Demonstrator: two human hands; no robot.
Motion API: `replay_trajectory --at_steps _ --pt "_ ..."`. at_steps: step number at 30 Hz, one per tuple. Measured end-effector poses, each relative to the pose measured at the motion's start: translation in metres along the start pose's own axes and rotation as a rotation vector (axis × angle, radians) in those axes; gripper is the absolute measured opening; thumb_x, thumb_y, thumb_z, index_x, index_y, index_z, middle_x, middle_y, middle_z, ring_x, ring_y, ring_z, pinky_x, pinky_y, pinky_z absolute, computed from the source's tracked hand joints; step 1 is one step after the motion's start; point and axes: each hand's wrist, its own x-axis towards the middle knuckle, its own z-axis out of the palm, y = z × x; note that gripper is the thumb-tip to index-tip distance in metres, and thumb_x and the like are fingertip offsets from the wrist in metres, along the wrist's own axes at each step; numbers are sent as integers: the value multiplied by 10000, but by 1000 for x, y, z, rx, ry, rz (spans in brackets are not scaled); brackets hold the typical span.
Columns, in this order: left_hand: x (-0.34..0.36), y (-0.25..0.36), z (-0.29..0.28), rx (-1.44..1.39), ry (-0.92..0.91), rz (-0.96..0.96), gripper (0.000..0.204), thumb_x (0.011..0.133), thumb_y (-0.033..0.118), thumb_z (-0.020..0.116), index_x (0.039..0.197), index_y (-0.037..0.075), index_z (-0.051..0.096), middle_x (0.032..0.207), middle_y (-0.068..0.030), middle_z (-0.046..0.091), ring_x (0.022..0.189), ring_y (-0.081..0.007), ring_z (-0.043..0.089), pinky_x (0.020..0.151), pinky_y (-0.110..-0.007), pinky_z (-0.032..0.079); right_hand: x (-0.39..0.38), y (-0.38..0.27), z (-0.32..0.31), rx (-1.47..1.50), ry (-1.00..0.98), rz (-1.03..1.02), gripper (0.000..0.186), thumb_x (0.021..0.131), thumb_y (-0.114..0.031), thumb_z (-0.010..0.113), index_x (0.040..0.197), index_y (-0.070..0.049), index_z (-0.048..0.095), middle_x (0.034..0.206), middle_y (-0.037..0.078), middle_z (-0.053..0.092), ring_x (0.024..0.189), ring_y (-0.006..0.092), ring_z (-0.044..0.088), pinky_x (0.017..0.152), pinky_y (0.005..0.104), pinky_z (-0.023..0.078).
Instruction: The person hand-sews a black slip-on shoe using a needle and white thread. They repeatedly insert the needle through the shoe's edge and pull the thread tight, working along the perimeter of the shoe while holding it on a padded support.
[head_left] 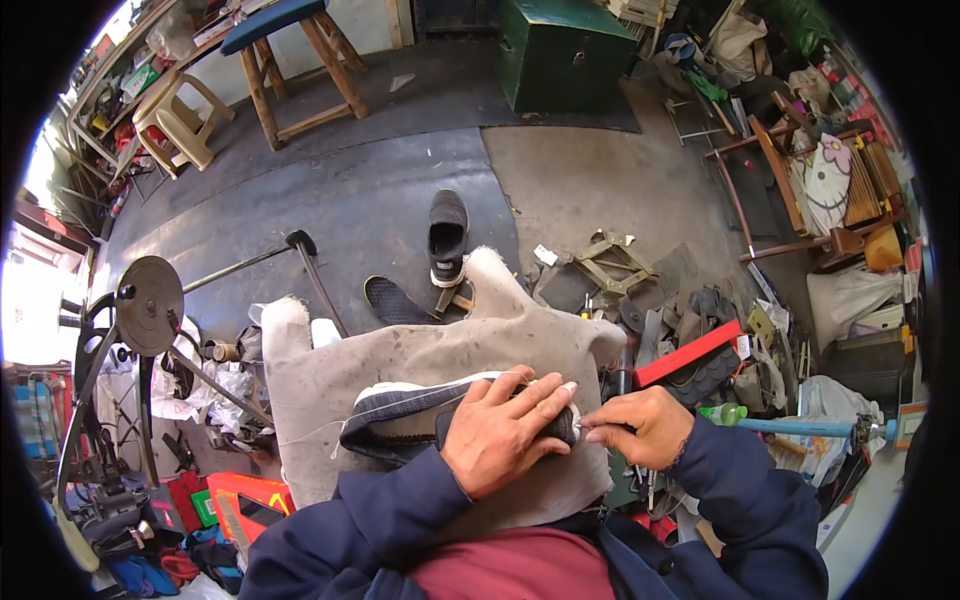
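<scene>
A dark blue-grey shoe (392,412) with a white sole edge lies on its side across my lap. Beneath it is a stained grey cloth (420,350). My left hand (508,430) lies over the shoe's right-hand part and grips it, fingers bent over the sole edge. Pale thread (300,440) trails from the shoe across the cloth to the left. At the shoe's right end, my right hand (640,428) has its thumb and forefinger pinched together. Something small and pale shows at those fingertips, too small to name.
On the floor ahead stand another dark shoe (447,235) and a loose black sole (395,302). A hand-wheel machine (150,305) rises on the left. To the right are a red bar (688,353), tools and scraps. A green chest (565,60) and wooden stool (300,75) stand farther off.
</scene>
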Motion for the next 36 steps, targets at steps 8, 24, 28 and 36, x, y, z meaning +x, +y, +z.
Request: replay_trajectory --at_steps 8,24,28,36 --pt "-5 5 -5 -24 -14 -23 720 808 359 793 1447 131 550 1389 -81 599 1255 -321 542 1019 -436 428 -11 8 -5 40 -62 -17 186 907 -83 719 1073 -3 743 945 194 740 839 343 728 744 373 574" --pt "-102 -27 -86 -622 632 -519 255 977 140 651 1184 -9 659 965 -75 670 812 -156 608 759 -269 479 -24 10 1 55 47 -37 226 898 -59 723 1120 -25 755 836 170 735 728 260 712 685 334 538" --pt "-168 -59 -118 -971 968 -540 207 1056 159 560 904 26 605 847 -65 637 755 -136 587 700 -281 474 -21 5 1 128 48 21 233 886 -23 714 1115 -5 756 812 155 744 667 167 685 648 293 529" --pt "-215 -48 -168 153 563 -940 244 897 70 706 1138 34 695 1188 -157 680 902 -218 701 785 -343 558 -24 1 1 348 12 233 274 906 -3 690 1175 32 729 786 56 728 701 68 642 663 245 523"
